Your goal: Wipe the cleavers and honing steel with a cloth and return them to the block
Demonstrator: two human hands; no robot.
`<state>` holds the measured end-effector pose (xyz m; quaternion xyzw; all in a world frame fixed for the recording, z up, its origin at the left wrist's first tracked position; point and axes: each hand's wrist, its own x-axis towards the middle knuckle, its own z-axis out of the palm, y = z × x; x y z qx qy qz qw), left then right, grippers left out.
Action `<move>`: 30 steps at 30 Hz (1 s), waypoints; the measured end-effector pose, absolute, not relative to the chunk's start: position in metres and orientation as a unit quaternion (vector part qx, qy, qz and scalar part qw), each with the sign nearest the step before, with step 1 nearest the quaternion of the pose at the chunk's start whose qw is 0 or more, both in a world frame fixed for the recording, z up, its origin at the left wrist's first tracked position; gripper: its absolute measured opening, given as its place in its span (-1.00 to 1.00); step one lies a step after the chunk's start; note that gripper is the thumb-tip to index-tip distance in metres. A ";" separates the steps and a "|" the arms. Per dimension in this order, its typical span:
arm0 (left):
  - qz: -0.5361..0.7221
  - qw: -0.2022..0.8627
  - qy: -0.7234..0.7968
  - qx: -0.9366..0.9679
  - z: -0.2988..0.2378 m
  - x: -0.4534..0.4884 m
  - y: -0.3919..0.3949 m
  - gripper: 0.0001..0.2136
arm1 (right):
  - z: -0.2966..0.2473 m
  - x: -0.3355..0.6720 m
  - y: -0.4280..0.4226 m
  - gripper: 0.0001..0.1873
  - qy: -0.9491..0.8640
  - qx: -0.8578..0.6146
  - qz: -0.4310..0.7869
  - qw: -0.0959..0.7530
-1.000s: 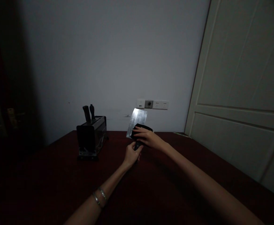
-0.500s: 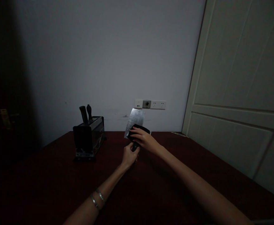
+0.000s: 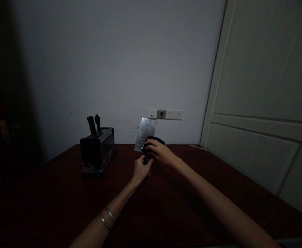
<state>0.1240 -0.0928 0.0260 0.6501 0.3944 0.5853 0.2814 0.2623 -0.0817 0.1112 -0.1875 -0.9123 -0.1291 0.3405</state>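
A cleaver (image 3: 145,130) with a broad, marked metal blade is held upright, tilted a little, above the table. My left hand (image 3: 141,168) is closed round its black handle, and two silver bangles sit on that forearm. My right hand (image 3: 162,151) grips a black, curved-edged thing (image 3: 154,138) against the lower right part of the blade. Dim light and my fingers hide what kind of thing it is. To the left stands a knife block (image 3: 97,150) with dark end panels, and two black handles (image 3: 91,124) stick up from it.
The dark red table (image 3: 151,213) reaches back to a pale wall (image 3: 125,62). Low on this wall are sockets and a switch (image 3: 165,114). A white panelled door (image 3: 257,120) rises along the right side. A dark doorway area with a brass-coloured fitting (image 3: 3,129) lies far left.
The cleaver and my left hand have shifted slightly to the left. The black thing in my right hand now covers less of the blade, nearer its right edge.
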 end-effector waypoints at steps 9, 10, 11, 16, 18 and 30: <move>0.568 0.278 0.405 0.661 0.029 0.123 -0.093 -0.78 | 0.110 0.267 -0.085 -0.76 -0.917 -0.179 -0.120 0.337; 0.568 0.275 0.407 0.661 0.029 0.123 -0.094 -0.78 | 0.110 0.269 -0.085 -0.75 -0.920 -0.174 -0.118 0.332; 0.570 0.267 0.409 0.661 0.030 0.123 -0.094 -0.78 | 0.111 0.270 -0.085 -0.75 -0.921 -0.172 -0.117 0.329; 0.585 0.219 0.400 0.671 0.033 0.123 -0.097 -0.81 | 0.108 0.264 -0.086 -0.78 -0.906 -0.190 -0.137 0.351; 0.579 0.226 0.402 0.673 0.033 0.123 -0.098 -0.83 | 0.105 0.258 -0.085 -0.80 -0.897 -0.204 -0.145 0.366; 0.556 0.340 0.389 0.651 0.029 0.127 -0.096 -0.78 | 0.102 0.265 -0.081 -0.78 -0.896 -0.192 -0.129 0.379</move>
